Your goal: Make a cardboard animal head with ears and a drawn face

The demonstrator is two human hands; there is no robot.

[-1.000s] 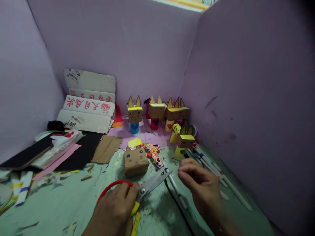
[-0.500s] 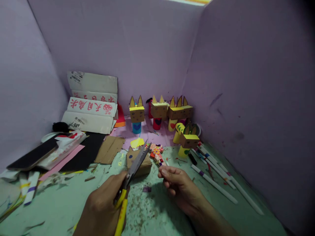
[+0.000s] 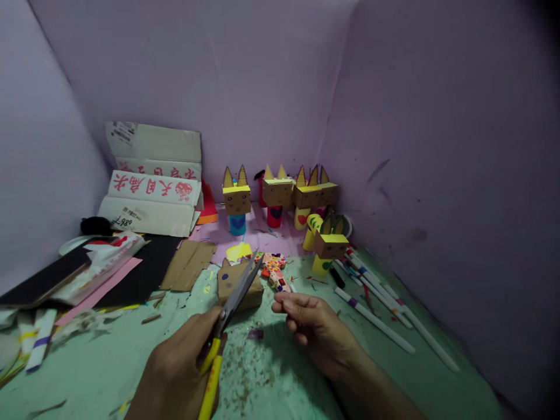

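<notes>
My left hand (image 3: 172,364) is closed round a pair of scissors (image 3: 211,382) with yellow handles. The metal blades point up and away, slightly parted, in front of a small brown cardboard box (image 3: 250,298) with pointed ears and a dark spot. To the right, my right hand (image 3: 321,329) is held above the table, thumb and index finger pinched together. Whatever lies between those fingertips, if anything, is too small to make out. Just beyond it is a colourful patterned piece (image 3: 275,269). A little purple scrap (image 3: 255,334) lies between the hands.
Cardboard-headed figures stand at the back, among them a blue-bodied one (image 3: 237,224) and a yellow-bodied one (image 3: 322,265). White marker pens (image 3: 378,321) lie at right. Folded white cardboard (image 3: 149,216), black sheets (image 3: 151,262) and a brown cardboard piece (image 3: 188,265) occupy the left.
The whole view has shifted slightly, so things appear a little further left. My left hand still holds the scissors, and my right fingertips remain pinched.
</notes>
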